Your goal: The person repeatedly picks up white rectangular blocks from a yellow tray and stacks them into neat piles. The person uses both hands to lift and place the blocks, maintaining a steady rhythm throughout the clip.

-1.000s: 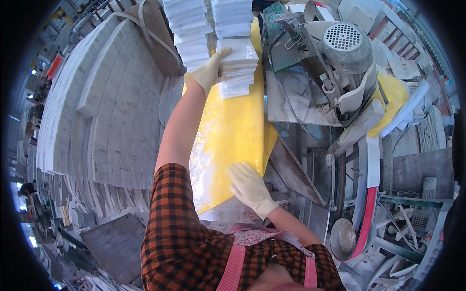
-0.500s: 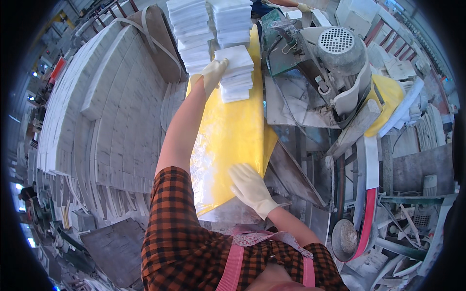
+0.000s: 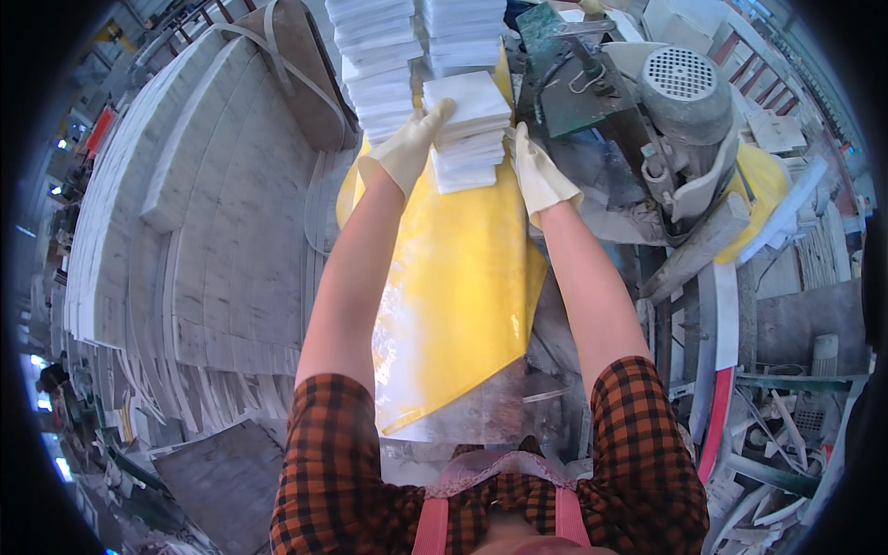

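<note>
Between the two gloved hands, at the far end of the yellow sheet (image 3: 453,277), sits one short stack of white square tiles (image 3: 470,129), its top tile slightly skewed against those under it. On its left side the left hand (image 3: 404,148) is pressed flat, fingers spread and reaching up over the top edge; on its right side the right hand (image 3: 538,173) is laid against the lower tiles, fingers mostly straight. Both hands wear pale gloves and squeeze the stack from either side rather than curling around it. Just behind it stand two taller stacks of the same white tiles (image 3: 379,55), side by side, running up out of the picture; the individual tiles are too many and too thin to count. One yellow sheet covers the bench and hangs toward the person. To the right is one grey electric motor (image 3: 683,92) with a round perforated end, mounted beside a green metal plate (image 3: 564,88). To the left lie broad pale stone slabs (image 3: 213,222), leaning in layers, with thinner strips fanned below them.
</note>
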Motion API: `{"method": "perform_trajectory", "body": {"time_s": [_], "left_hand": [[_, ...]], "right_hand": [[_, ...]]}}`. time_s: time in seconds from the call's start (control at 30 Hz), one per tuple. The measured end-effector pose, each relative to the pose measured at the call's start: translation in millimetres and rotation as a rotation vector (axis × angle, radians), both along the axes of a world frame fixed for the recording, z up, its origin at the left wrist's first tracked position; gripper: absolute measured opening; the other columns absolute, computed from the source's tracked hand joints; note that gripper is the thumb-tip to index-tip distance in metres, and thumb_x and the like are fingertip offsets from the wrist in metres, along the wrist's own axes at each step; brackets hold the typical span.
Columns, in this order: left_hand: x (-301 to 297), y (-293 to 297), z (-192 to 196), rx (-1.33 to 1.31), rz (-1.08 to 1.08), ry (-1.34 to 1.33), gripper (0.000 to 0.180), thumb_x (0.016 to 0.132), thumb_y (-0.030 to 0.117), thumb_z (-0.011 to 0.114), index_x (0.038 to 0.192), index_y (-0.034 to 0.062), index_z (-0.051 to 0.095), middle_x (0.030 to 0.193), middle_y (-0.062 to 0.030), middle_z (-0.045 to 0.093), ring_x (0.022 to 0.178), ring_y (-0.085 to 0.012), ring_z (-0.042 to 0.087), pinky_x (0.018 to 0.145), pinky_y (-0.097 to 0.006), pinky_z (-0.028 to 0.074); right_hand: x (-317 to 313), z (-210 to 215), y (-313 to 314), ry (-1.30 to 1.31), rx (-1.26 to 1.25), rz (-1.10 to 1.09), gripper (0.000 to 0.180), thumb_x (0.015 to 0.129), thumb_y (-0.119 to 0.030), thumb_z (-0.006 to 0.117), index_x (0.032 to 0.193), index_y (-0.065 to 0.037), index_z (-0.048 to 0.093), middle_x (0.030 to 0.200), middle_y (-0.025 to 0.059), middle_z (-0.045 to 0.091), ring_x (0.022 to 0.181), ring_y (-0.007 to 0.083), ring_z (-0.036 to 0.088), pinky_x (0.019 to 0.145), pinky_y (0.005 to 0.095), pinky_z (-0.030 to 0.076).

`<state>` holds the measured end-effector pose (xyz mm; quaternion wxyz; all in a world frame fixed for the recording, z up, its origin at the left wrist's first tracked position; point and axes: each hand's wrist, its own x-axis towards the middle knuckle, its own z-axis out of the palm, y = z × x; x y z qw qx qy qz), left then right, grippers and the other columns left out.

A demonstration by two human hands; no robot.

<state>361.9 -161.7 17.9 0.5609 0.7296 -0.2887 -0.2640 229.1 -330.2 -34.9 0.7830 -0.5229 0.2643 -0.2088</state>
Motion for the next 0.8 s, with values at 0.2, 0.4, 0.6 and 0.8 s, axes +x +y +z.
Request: {"method": "perform_trajectory", "body": {"time_s": [0.2, 0.4, 0.6, 0.8], "left_hand": [[13, -25, -25, -0.05, 0.101, 0.479, 0.11, 0.086, 0.07, 0.063, 0.167, 0.0122, 0.014, 0.173, -0.0117, 0.015, 0.158, -0.0325, 0.014, 0.121, -0.064, 0.012], [10, -25, -21, -0.133, 0.098, 0.655, 0.103, 0.087, 0.067, 0.064, 0.167, 0.0275, 0.014, 0.172, -0.0102, 0.016, 0.157, -0.0415, 0.01, 0.112, -0.08, -0.002], [-5, -14, -19, -0.188, 0.085, 0.616, 0.092, 0.093, 0.058, 0.065, 0.163, 0.0139, 0.026, 0.17, -0.0181, 0.021, 0.156, -0.0441, 0.015, 0.114, -0.079, 0.004], [-6, -8, -19, -0.202, -0.003, 0.553, 0.099, 0.087, 0.069, 0.066, 0.164, 0.0186, 0.028, 0.171, -0.0171, 0.017, 0.156, -0.043, 0.017, 0.114, -0.078, 0.008]], "right_hand": [[13, -25, 14, 0.151, -0.29, 0.014, 0.067, 0.105, -0.054, 0.035, 0.144, -0.002, 0.053, 0.141, 0.0139, 0.06, 0.132, 0.0278, 0.054, 0.109, 0.0363, 0.041], [-10, 6, 42, 0.243, -0.394, -0.005, 0.059, 0.105, -0.046, 0.033, 0.136, -0.002, 0.058, 0.129, 0.0135, 0.064, 0.122, 0.0248, 0.057, 0.104, 0.0356, 0.042], [-19, 3, 51, 0.136, -0.474, 0.016, 0.061, 0.108, -0.046, 0.03, 0.143, 0.0, 0.05, 0.143, 0.0176, 0.053, 0.136, 0.0272, 0.047, 0.114, 0.0359, 0.034], [-20, -13, 27, 0.126, -0.573, 0.125, 0.066, 0.11, -0.048, 0.027, 0.152, 0.0, 0.039, 0.157, 0.0224, 0.039, 0.148, 0.0308, 0.035, 0.124, 0.0377, 0.025]]}}
